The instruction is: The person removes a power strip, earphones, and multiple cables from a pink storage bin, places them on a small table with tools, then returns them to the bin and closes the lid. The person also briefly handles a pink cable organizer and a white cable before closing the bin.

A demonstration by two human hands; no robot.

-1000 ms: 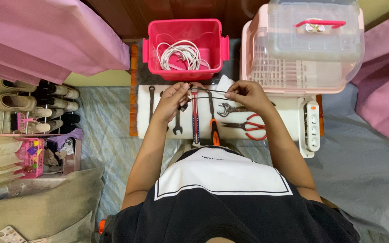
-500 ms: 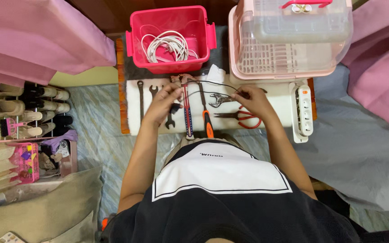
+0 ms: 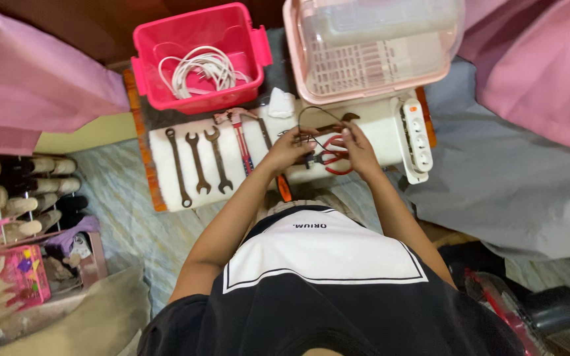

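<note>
My left hand (image 3: 289,149) and my right hand (image 3: 357,146) are close together over a white mat (image 3: 159,153), both gripping a thin black cable (image 3: 308,113) that loops up between them. Under the hands lie red-handled scissors (image 3: 335,158) and an orange-handled screwdriver (image 3: 284,187), partly hidden. To the left on the mat lie three dark spanners (image 3: 198,161) and a hammer with a red and blue handle (image 3: 240,138).
A pink bin (image 3: 148,74) with a coiled white cable (image 3: 198,67) stands behind the mat. A pink lidded plastic box (image 3: 371,49) is at the back right, a white power strip (image 3: 415,137) beside it. A shoe rack (image 3: 21,198) stands left.
My hands have moved right and come closer together, gathering the black cable into a loop. The view has tilted, and the three spanners on the left are now uncovered.
</note>
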